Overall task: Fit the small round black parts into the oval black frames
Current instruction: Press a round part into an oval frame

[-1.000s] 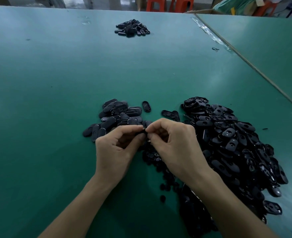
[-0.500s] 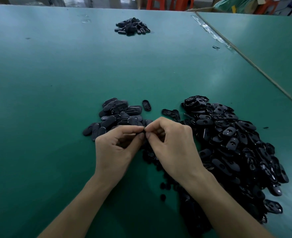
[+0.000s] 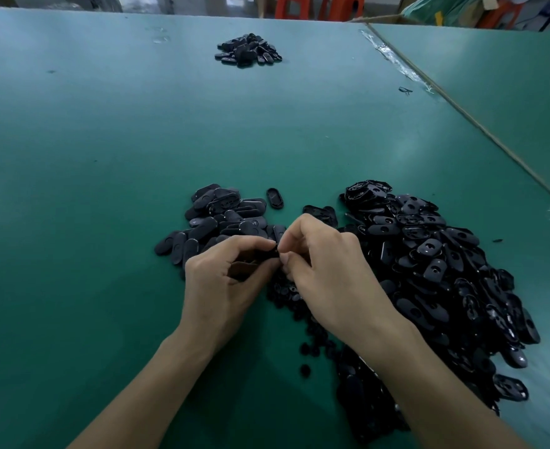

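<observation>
Dead centre of the frame, left hand (image 3: 225, 286) and right hand (image 3: 331, 273) both pinch one small black plastic piece (image 3: 275, 253). Oval black plastic frames (image 3: 445, 270) are heaped at right, small round black parts (image 3: 306, 351) scattered just below.

The left hand (image 3: 221, 283) and right hand (image 3: 328, 270) are pinching a small black piece (image 3: 275, 253) between them (fingertips are hiding most of it) just left of the big frame pile (image 3: 445, 270); a smaller pile (image 3: 218, 218) is lying farther left of it
</observation>
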The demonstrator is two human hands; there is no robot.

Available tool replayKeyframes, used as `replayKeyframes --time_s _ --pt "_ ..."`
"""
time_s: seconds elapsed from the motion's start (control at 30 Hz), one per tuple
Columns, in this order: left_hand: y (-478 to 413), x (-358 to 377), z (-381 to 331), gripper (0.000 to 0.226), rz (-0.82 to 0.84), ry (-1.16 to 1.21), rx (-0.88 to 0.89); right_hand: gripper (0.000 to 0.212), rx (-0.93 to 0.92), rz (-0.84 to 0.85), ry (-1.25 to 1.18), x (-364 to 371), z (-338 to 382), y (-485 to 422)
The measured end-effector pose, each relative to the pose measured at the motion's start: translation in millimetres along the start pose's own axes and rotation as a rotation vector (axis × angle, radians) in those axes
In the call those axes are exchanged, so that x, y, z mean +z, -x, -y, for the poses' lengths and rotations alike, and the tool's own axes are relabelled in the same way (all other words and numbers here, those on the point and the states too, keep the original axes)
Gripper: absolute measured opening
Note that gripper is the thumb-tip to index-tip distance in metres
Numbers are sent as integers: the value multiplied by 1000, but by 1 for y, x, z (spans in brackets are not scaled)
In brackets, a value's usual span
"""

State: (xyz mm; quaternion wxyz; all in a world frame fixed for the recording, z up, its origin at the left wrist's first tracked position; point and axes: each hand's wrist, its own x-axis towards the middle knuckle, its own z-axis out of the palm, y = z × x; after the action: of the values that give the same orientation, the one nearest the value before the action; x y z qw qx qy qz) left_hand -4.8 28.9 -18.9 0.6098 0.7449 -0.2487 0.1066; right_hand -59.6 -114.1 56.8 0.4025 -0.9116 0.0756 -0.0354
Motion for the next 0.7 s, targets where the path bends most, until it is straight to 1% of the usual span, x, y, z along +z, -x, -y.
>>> replayKeyframes --time_s 0.17,0.3,0.47,0.53,0.6,0.63,0.7 --pt "-1 0 -2 23 20 24 18 17 -33 70 31 -8 5 2" --pt "-1 0 -3 18 54 21 35 18 -40 106 67 -13 2 3" --pt "-1 0 -3 14 16 -15 8 18 -53 155 21 -11 0 8" --pt "-1 0 -4 14 -17 -18 -15 15 -75 111 25 -10 -3 6" --pt "0 1 -6 17 -24 -1 -38 13 -106 22 48 -11 -6 2" --pt "0 2 -6 18 -18 21 -53 16 -121 -3 81 -11 -8 0" --pt "1 2 -7 19 -8 61 -75 23 -138 0 132 -11 -11 -5"
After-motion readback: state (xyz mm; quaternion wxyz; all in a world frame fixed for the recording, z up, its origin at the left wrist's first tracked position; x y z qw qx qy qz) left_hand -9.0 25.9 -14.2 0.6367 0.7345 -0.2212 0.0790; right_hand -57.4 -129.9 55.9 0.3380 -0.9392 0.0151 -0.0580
